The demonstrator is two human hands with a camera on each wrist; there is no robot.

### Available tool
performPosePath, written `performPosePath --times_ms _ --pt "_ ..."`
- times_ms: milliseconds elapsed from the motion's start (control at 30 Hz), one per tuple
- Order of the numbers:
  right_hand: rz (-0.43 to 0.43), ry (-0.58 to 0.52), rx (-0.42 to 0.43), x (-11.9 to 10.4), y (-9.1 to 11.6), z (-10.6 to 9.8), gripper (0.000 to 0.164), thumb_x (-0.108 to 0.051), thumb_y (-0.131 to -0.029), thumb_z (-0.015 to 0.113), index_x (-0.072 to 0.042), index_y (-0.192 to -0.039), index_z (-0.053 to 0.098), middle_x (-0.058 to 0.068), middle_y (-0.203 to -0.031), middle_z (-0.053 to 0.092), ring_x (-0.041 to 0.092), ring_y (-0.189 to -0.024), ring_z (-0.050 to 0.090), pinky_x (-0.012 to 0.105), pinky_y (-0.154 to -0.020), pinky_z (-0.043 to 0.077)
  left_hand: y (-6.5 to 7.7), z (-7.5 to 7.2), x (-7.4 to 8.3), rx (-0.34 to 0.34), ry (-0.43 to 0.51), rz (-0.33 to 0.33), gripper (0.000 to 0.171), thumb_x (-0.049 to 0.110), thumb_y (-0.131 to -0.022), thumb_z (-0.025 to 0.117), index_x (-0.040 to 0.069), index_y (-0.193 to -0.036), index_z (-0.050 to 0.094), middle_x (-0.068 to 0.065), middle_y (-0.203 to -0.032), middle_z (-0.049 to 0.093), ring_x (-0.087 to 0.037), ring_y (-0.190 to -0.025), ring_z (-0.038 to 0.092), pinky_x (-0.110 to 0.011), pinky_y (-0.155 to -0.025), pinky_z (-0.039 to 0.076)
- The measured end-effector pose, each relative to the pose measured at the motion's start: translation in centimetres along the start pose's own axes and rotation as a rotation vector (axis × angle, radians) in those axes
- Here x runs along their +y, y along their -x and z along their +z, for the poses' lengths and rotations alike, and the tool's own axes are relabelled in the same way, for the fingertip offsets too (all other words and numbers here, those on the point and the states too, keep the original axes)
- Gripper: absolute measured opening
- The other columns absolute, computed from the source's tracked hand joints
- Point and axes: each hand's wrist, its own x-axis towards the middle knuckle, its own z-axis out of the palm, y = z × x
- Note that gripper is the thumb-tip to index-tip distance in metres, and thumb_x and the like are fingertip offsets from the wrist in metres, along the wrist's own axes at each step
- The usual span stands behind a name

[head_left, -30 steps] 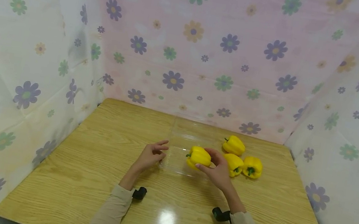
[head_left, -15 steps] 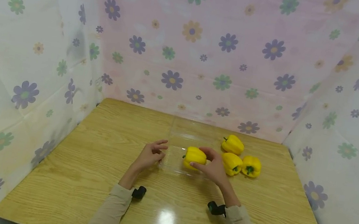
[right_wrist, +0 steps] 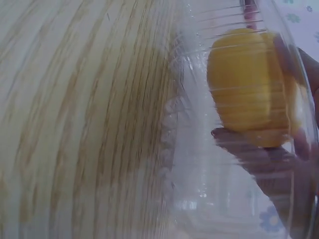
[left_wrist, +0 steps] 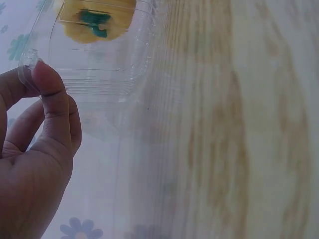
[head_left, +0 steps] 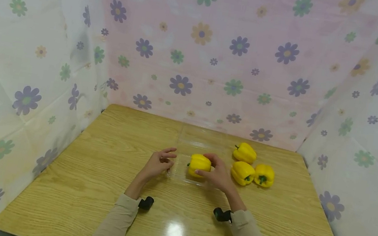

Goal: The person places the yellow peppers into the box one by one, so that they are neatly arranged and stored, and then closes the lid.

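Note:
A yellow bell pepper (head_left: 199, 165) is in my right hand (head_left: 219, 176), gripped between thumb and fingers over the base of a clear plastic clamshell box (head_left: 179, 169). In the right wrist view the pepper (right_wrist: 244, 79) and my right thumb show through the box's clear wall. My left hand (head_left: 157, 165) is at the box's left side. Seen from the left wrist, its thumb and a finger pinch the box's corner rim (left_wrist: 31, 62), and the pepper's green stem (left_wrist: 95, 21) points toward that side. The box's lid (head_left: 202, 137) lies folded back, away from me.
Three more yellow bell peppers lie on the table right of the box: one farther back (head_left: 245, 153), one nearest the box (head_left: 242, 173) and one at the far right (head_left: 264, 175). Flowered cloth (head_left: 214, 73) hangs around the wooden table (head_left: 106, 203).
My right hand has moved left with the bell pepper, farther over the box base and away from the other peppers. The left hand has stayed at the box's left side.

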Motion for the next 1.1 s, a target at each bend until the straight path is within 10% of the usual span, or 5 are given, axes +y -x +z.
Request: performPosePath --times_ms 233,1100 --pt "0.008 -0.029 -0.014 0.3 -1.1 0.9 0.069 -0.023 -0.084 0.086 -0.006 -0.142 0.053 0.015 -0.139 0.058 0.035 -0.126 0.055 0.052 -0.108 0.046 -0.1 0.0 0.0 -0.006 0.002 -0.007 0.040 -0.009 -0.096 0.060 -0.018 -0.135 0.055 -0.022 -0.158 0.040 -0.036 -0.089 0.061 -0.020 -0.059 0.051" --pt "0.018 -0.004 -0.017 0.8 -3.5 2.5 0.069 -0.024 -0.090 0.080 -0.008 -0.151 0.050 0.015 -0.153 0.050 0.039 -0.136 0.048 0.055 -0.114 0.040 -0.2 -0.3 -0.3 -0.046 0.016 -0.007 0.041 -0.007 -0.097 0.062 -0.017 -0.136 0.054 -0.023 -0.159 0.037 -0.053 -0.101 0.060 -0.019 -0.063 0.053"
